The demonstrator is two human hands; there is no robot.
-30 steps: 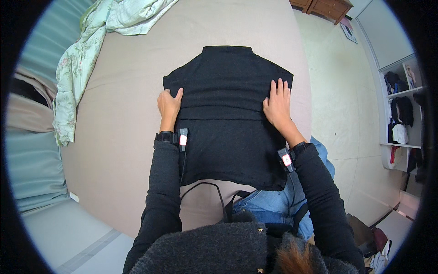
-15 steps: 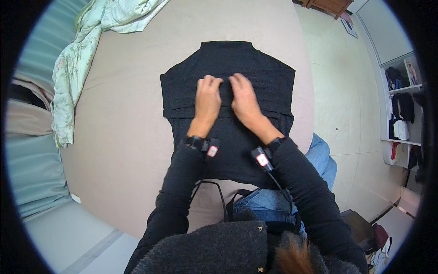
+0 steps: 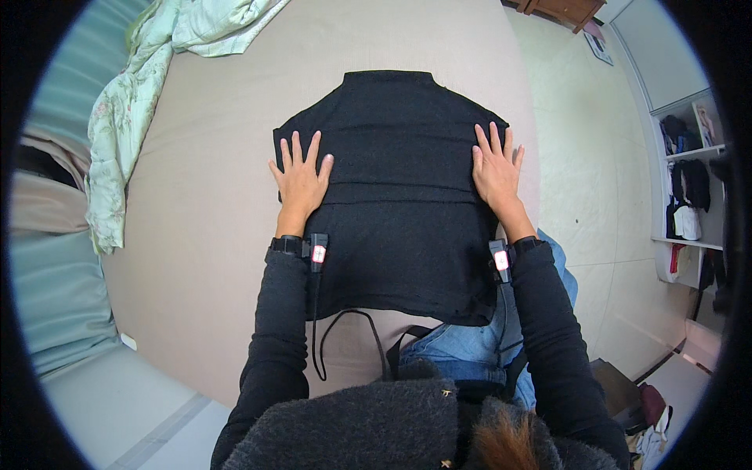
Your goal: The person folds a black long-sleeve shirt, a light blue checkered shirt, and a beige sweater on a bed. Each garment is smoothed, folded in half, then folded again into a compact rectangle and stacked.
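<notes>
Resting palm-down, left hand [image 3: 301, 183] and right hand [image 3: 497, 174] splay across black garment [image 3: 395, 160].

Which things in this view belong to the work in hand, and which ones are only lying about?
In the work:
- black garment
- left hand and right hand, on it
- bed, under it

Lying about:
- floral cloth
- shelved clothes

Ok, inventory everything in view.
Garment: one, black, flat on bed.
Bed: one, beige, beneath garment.
Floral cloth: one, pale green, upper left.
Drapes: count unclear, blue-green, left edge.
Wooden furniture: count unclear, brown, top right.
Shelf unit: one, white, right, holding clothes.
Cables: count unclear, black, lower centre.
Wrist devices: two, black, wrists.
Jeans: one pair, blue, lower centre.
Sleeves: two, black, forearms.
Left hand: one, bare, garment's left side.
Right hand: one, bare, garment's right side.
</notes>
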